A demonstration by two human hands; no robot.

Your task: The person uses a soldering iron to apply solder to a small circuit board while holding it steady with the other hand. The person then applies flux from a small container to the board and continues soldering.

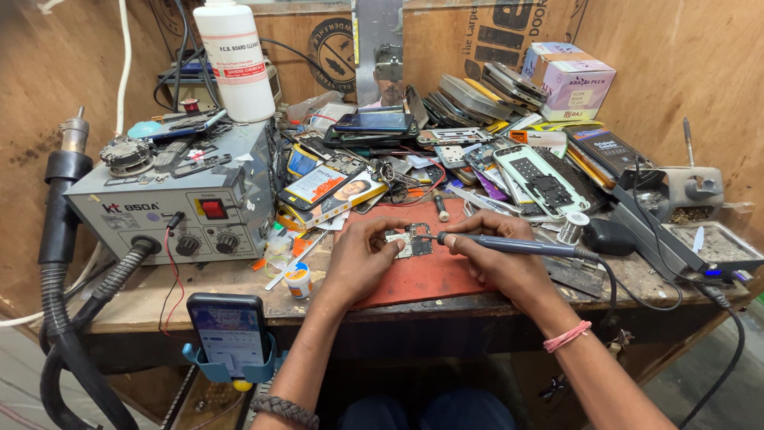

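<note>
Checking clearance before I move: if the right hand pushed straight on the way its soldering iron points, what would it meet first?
The right hand aims the soldering iron leftward; its tip already sits at the small circuit board pinned by the left hand. The board comes first, probably then those fingers.

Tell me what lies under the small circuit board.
A red work mat lies under the circuit board, on the wooden bench. The left hand covers the board's left edge, hiding what is beneath there.
</note>
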